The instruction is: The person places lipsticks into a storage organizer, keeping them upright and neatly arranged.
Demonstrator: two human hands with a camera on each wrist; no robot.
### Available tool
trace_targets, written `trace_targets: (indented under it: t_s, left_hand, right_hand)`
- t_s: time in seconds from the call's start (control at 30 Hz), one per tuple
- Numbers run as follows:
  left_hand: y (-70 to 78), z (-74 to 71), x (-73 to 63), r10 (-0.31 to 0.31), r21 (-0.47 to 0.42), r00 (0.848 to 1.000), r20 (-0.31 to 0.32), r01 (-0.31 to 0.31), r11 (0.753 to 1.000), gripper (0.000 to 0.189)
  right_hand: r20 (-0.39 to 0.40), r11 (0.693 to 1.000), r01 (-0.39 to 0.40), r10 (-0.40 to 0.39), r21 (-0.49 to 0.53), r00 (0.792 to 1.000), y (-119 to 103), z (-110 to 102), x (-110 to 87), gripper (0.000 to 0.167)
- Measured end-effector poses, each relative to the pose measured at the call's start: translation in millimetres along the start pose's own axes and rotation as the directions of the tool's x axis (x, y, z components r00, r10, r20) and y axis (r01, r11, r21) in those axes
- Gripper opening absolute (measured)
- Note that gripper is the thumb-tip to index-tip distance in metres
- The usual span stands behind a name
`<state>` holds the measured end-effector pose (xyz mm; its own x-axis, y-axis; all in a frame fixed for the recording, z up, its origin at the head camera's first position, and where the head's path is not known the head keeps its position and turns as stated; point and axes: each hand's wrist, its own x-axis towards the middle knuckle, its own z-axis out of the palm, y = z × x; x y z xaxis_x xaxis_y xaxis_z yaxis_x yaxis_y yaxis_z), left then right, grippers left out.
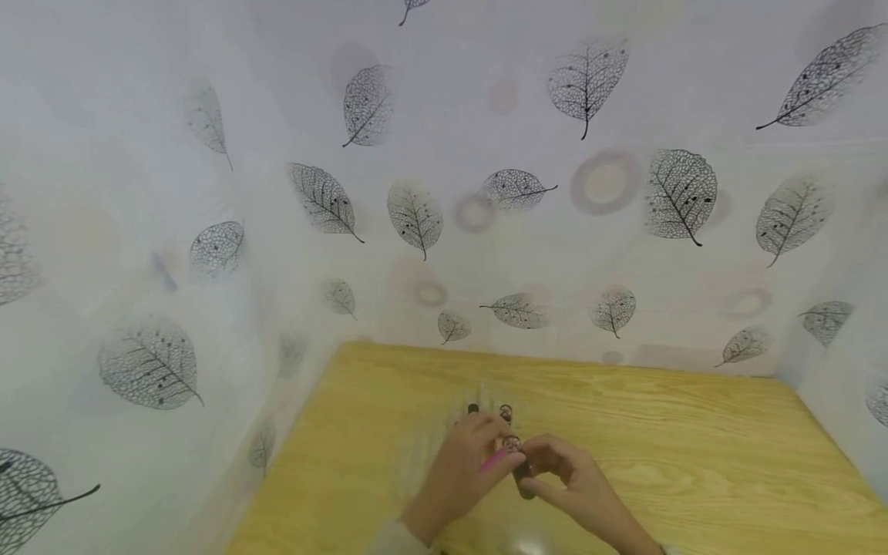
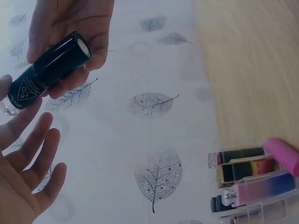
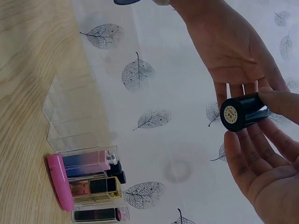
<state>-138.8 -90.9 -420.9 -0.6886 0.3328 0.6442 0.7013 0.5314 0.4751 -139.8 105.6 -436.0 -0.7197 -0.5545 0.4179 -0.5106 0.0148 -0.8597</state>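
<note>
Both hands hold one black lipstick tube (image 2: 60,58) with white lettering and a clear decorated end. My left hand (image 1: 461,466) pinches it near the clear end with thumb and index finger; its other fingers are spread in the left wrist view. My right hand (image 1: 579,482) grips the dark body between thumb and fingers. A round pale label shows on the base of the lipstick tube (image 3: 230,115) in the right wrist view. The tube is tilted, held up above the table.
Below the hands, a clear organizer (image 3: 70,109) stands on the wooden table (image 1: 694,447). In it lie a pink-and-blue lipstick (image 3: 86,163), a black-and-gold lipstick (image 3: 105,185) and other tubes. A bright pink tube (image 3: 60,182) lies across one end. Leaf-patterned sheeting (image 1: 486,116) surrounds the table.
</note>
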Motion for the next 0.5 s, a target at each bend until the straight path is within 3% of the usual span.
trace_targets:
  t_s: [0.17, 0.27, 0.37, 0.5]
  left_hand:
    - [4.2, 0.7, 2.5, -0.014, 0.066, 1.000, -0.015, 0.015, 0.998, 0.021]
    - [8.3, 3.0, 3.7, 0.008, 0.186, 0.997, -0.083, 0.007, 0.982, 0.023]
    - [13.3, 5.9, 5.7, 0.039, 0.306, 0.984, -0.175, 0.017, 0.952, 0.029]
    - [17.9, 9.0, 7.9, 0.053, 0.373, 0.967, -0.248, 0.045, 0.927, 0.034]
  right_hand:
    - [0.011, 0.999, -0.029, 0.030, -0.039, 1.000, -3, 0, -0.6, 0.028]
    - [-0.007, 0.995, -0.042, 0.042, -0.095, 0.999, -6, 3, -0.5, 0.026]
    - [-0.062, 0.984, -0.040, 0.029, -0.172, 0.998, -8, 9, -0.1, 0.026]
    - [-0.138, 0.969, -0.049, 0.015, -0.244, 0.990, -10, 16, 0.6, 0.023]
